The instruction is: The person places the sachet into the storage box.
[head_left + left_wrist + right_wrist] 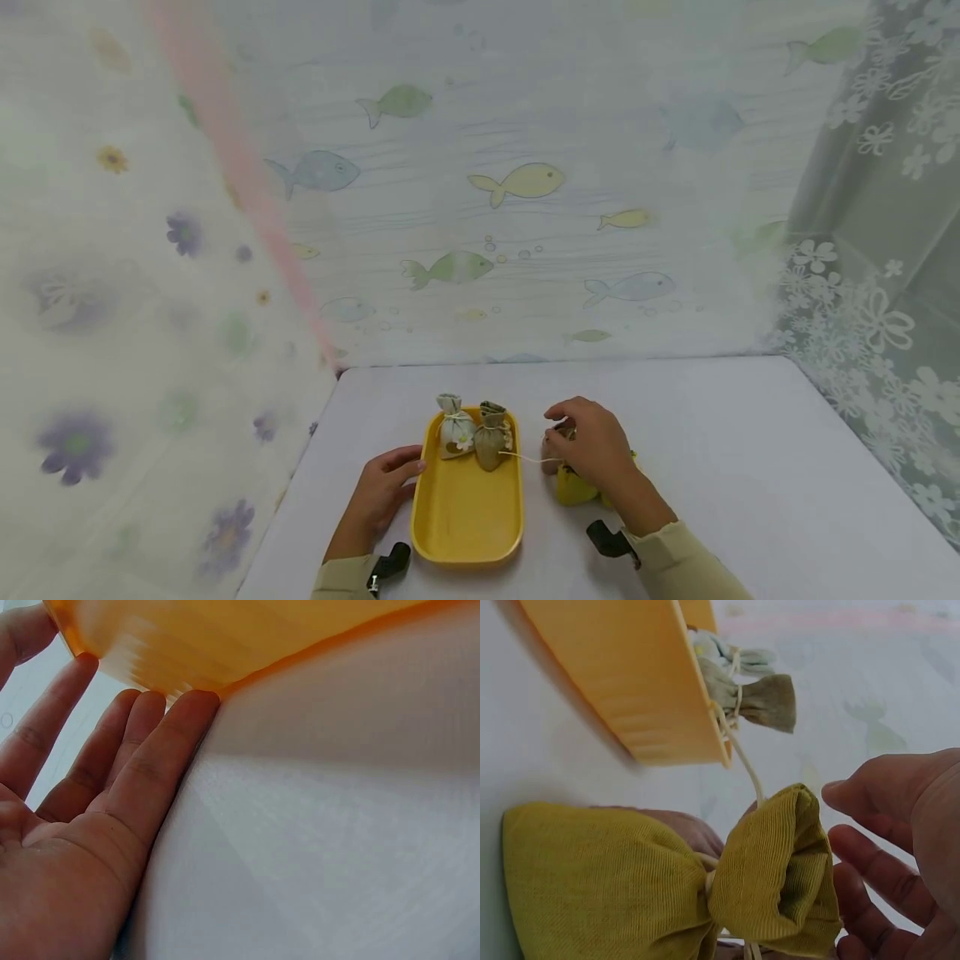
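Observation:
My left hand [381,492] touches the left side of a yellow tray [467,533]; its fingertips meet the outer wall in the left wrist view. Two small drawstring sachets sit at the tray's far end: a pale one with a flower [454,432] and an olive-brown one [491,442]. My right hand [597,442] is over more sachets right of the tray, thumb and fingers apart. Nearest it is a mustard-yellow sachet [607,877], its gathered mouth right by the fingertips. A brownish sachet [551,460] lies beside it, partly hidden by the hand.
A pale cord [528,457] runs from the olive-brown sachet over the tray's right rim toward the sachets outside. The white tabletop [720,467] extends to a fish-print curtain [517,275] behind and a flowered curtain [135,350] at left.

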Demonstrator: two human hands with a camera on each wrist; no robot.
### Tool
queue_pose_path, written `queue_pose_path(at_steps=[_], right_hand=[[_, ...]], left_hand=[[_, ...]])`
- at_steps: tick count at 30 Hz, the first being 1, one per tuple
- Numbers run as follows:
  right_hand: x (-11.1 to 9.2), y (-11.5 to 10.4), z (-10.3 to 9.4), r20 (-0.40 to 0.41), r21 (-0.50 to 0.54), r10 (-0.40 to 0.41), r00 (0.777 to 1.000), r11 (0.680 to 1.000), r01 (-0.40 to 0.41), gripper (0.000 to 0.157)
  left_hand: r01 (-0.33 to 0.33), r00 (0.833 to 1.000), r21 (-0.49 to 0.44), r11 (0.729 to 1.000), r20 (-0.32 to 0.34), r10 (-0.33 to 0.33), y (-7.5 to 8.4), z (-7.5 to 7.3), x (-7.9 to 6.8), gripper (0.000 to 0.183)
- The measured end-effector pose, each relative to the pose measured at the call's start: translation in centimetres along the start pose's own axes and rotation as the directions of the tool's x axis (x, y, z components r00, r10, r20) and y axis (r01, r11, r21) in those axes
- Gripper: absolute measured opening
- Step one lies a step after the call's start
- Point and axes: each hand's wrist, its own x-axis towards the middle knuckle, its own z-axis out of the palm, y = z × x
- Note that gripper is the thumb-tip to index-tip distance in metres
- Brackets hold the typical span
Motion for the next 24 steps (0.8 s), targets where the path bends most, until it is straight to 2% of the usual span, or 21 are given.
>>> queue_pose_path(at_steps=[10,15,20,24], right_hand=[[-1.4,1.0,-0.1,-0.027,-0.077,-0.042,0.999,0.996,0.04,0.022],[-2.2,1.4,-0.2,-0.039,-0.041,-0.041,0.998,0.998,0.04,0.025],[-2.7,1.8,-0.2,-0.083,-0.061,-0.122,0.989,0.991,0.117,0.027],[-3.4,2.0,-0.2,-0.086,-0.112,-0.118,0.989,0.988,0.108,0.036]], left_hand=[[0.011,1.0,-0.049,0.999,-0.003,-0.011,0.0,-0.1,0.2,0.048],[0.008,1.0,-0.046,0.999,-0.009,-0.008,0.0,-0.1,0.3,0.048],[0.007,1.0,-0.048,0.999,-0.009,-0.007,0.0,-0.1,0.2,0.049],[0.008,1.0,-0.046,0.999,-0.013,-0.008,0.0,0.0,0.3,0.049]])
